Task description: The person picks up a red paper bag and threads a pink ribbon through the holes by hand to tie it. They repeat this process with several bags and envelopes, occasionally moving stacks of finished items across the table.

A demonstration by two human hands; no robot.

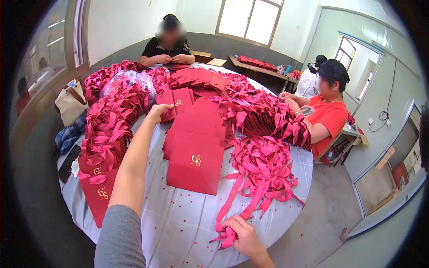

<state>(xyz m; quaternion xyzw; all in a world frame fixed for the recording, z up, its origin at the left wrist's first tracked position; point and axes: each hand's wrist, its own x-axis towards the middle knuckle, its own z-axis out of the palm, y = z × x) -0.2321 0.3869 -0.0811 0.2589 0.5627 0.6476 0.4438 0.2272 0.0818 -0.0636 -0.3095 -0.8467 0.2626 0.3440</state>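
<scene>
My left hand (161,112) is stretched far across the table, fingers closed on the left edge of a flat dark-red paper bag (179,101) with a gold monogram. Beside it lies a fanned stack of flat dark-red paper bags (195,166), the front one showing gold letters. My right hand (243,235), near the table's front edge, pinches pink-red ribbons (229,236). A strand from these runs up to a tangled heap of ribbons (263,172). The fingertips of my left hand are partly hidden.
Finished-looking bags with ribbon handles (107,120) line the left side, with a clear plastic bag (129,85) on them. More ribboned bags (263,111) sit at right. Two people work around the round white-clothed table (172,232); another person is behind. A cream bag (71,102) stands at left.
</scene>
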